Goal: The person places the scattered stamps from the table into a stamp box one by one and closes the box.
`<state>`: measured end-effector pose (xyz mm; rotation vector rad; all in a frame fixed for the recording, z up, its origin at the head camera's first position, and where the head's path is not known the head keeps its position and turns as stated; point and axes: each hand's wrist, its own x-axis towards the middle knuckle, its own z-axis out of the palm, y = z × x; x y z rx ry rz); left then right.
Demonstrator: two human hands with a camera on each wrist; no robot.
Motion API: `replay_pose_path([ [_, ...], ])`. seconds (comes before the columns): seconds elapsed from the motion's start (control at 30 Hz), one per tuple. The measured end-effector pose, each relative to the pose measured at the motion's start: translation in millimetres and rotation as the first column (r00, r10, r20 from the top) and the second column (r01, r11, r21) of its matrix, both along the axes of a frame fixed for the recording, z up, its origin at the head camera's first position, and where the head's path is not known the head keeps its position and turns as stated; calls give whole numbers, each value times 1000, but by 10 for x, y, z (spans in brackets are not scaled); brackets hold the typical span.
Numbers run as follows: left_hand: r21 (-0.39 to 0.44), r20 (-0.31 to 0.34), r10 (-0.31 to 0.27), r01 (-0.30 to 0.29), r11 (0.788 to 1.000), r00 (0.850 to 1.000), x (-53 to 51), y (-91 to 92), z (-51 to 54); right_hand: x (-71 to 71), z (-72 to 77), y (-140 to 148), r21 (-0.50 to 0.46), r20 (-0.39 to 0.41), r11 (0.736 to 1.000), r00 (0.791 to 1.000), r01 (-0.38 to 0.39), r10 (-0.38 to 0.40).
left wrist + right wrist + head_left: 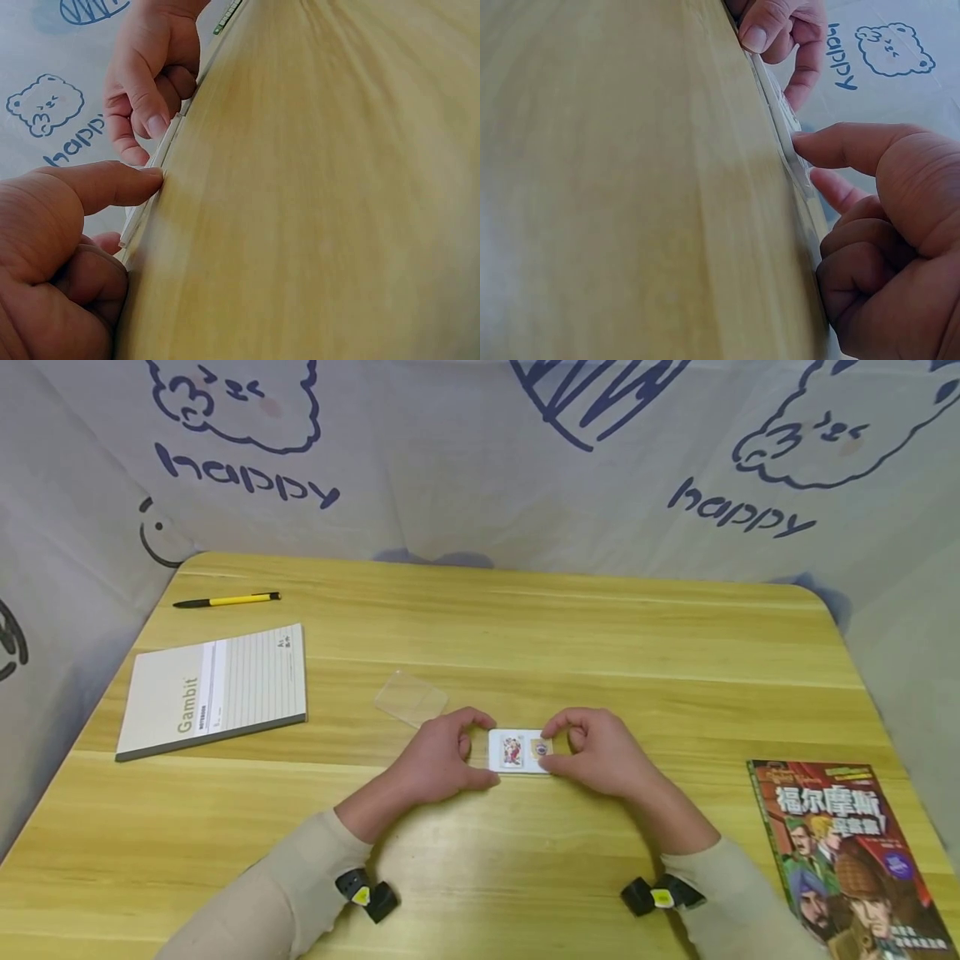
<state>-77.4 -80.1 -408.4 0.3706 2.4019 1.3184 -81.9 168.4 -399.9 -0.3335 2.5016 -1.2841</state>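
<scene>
A pale, creased cloth (465,485) is hung behind the surface (570,635) and along its left and right sides. Dark blue line drawings are spread across it: bears (232,402) are cut off by the top of the head view, the word "happy" (247,477) is lettered beneath each, and a striped shape (600,397) is set between them. The surface is finished in yellowish wood grain, and its far corners are rounded. Soft light is reflected as a pale sheen from its near part.
</scene>
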Motion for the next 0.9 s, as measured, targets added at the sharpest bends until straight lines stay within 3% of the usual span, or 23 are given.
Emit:
replay_pose_path([
  [0.3, 8, 10, 8, -8, 1000, 1000, 9, 20, 29, 26, 9, 56, -36, 8, 999, 1000, 11, -11],
  [0.7, 7, 2, 6, -6, 1000, 1000, 9, 16, 13, 47, -35, 126, -7, 36, 1000, 999, -26, 27],
  [0.9, 52, 20, 18, -19, 998, 1000, 8, -33, 42, 46, -59, 130, -5, 19, 999, 999, -34, 34],
])
